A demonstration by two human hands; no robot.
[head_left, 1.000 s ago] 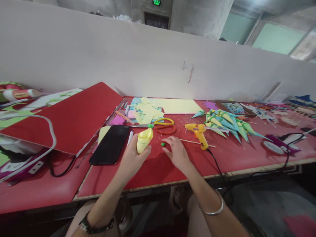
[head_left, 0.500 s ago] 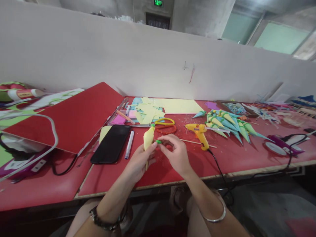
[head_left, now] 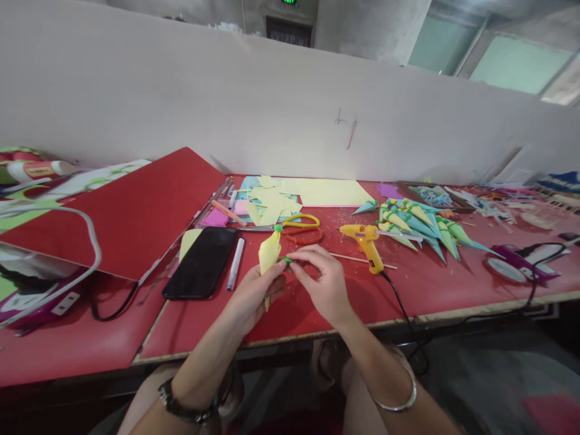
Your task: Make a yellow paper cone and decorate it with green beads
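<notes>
A pale yellow paper cone with a green tip is held upright in my left hand, its pointed end sticking out below the fingers. My right hand pinches a small green piece, which also meets the thumb of my left hand. Both hands are above the red table, close together. Just beyond them lie scissors with yellow and red handles. To the right rests a yellow glue gun on its side.
A black phone and a white marker lie left of my hands. Farther left stands a red board. Yellow paper scraps lie behind, and finished cones are piled at the right. A black cord crosses the front edge.
The view has shifted slightly. The cone in my left hand has moved a little left, and the green piece now looks longer and thinner between my fingers.
</notes>
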